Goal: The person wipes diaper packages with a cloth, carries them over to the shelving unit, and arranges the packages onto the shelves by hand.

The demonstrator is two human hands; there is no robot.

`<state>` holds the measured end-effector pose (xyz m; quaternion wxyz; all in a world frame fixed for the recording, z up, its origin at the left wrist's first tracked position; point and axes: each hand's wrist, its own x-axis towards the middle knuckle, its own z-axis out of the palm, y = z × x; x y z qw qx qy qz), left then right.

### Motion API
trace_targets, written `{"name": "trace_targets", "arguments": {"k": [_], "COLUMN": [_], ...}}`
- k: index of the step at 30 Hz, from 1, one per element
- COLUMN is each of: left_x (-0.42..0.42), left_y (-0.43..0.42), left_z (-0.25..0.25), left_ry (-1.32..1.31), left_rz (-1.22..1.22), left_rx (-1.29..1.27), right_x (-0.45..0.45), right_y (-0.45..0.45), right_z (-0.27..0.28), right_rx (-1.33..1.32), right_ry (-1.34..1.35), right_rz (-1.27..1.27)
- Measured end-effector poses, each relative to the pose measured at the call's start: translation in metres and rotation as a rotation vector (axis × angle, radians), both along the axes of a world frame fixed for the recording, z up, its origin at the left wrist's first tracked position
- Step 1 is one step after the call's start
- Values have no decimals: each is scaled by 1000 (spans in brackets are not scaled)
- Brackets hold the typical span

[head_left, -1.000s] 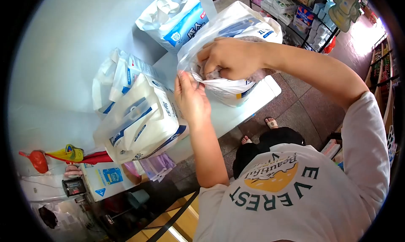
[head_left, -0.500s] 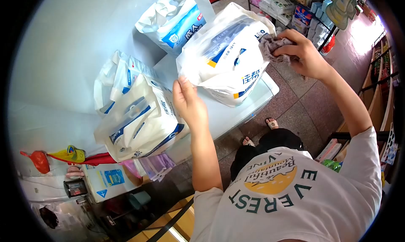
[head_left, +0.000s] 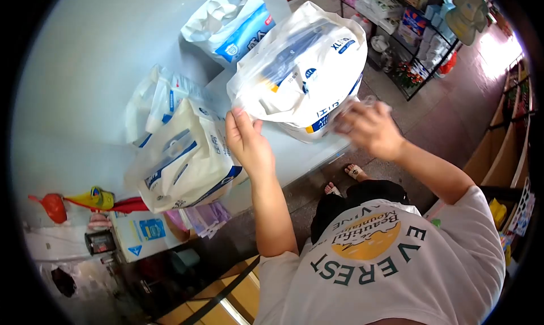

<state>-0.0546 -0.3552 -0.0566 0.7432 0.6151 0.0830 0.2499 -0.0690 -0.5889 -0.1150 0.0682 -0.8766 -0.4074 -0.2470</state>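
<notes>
A large white plastic diaper pack [head_left: 300, 70] with blue and yellow print stands tilted on a white surface [head_left: 334, 152]. My left hand [head_left: 246, 138] pinches the near left corner of its plastic wrap. My right hand [head_left: 368, 127] is beside the pack's lower right side, smeared by motion. Its fingers are blurred, and I cannot make out the grey-brown cloth in it. Left of my left hand sits another white and blue diaper pack [head_left: 187, 155]. Behind that is a smaller white and blue pack [head_left: 170, 101]. A blue and white pack [head_left: 232, 28] stands at the back.
A black wire shelf [head_left: 411, 47] with packaged goods stands on the tiled floor at the upper right. Wooden shelving [head_left: 498, 138] runs along the right edge. At the lower left are a red scoop [head_left: 54, 208], a white box [head_left: 141, 234] and purple packets [head_left: 201, 218].
My right hand has swept down and left from the pack's upper right edge, where it held a grey-brown cloth. The pack has tipped slightly toward me; my left hand keeps its corner.
</notes>
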Motion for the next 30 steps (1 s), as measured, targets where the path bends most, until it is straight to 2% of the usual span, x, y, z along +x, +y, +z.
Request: {"name": "trace_targets", "arguments": {"k": [2,4,5,6,7,8,10,13,15,16,18,20,22,23,24,25,27,28,30], "left_x": [-1,0,1,5,9,9,5,2,2,1,1,-1,1,3,5,5,5,4,10], "left_y": [6,12,8,1,-6,-12,-21,-38,-56,-64,-77,-88,-98,-102,-106,-109,-113,-113,-113], "left_z": [-3,-6,-4,0,5,11,21,15,3,0,-10,-6,-10,-11,-18,-21,-32,-43,-47], "left_ry": [15,44,46,-71,-191,-196,-124,-231,-374,-327,-341,-317,-311,-313,-257,-224,-185,-184,-177], "left_rz": [38,106,126,266,400,408,561,546,457,368,432,430,437,423,422,435,451,400,373], "left_rx": [25,335,338,414,488,489,839,1086,1223,1238,1260,1243,1242,1243,1291,1337,1376,1365,1341], "right_x": [20,39,45,49,59,67,81,100,117,127,142,151,149,151,143,143,126,125,137], "right_y": [-44,-82,-91,-100,-107,-108,-97,-76,-66,-62,-49,-29,10,34,58,81,105,107,113], "right_z": [-12,-9,0,15,23,31,48,72,88,97,126,152,178,175,180,173,142,110,118], "right_rx": [174,433,606,775,765,824,805,850,871,896,824,635,471,443,380,276,-176,-436,-501], "right_ry": [166,164,274,384,263,306,291,280,181,162,110,97,39,3,129,94,390,170,231], "right_rz": [-147,-204,-265,-332,-282,-214,-86,90,187,248,385,436,611,719,848,947,873,811,764]}}
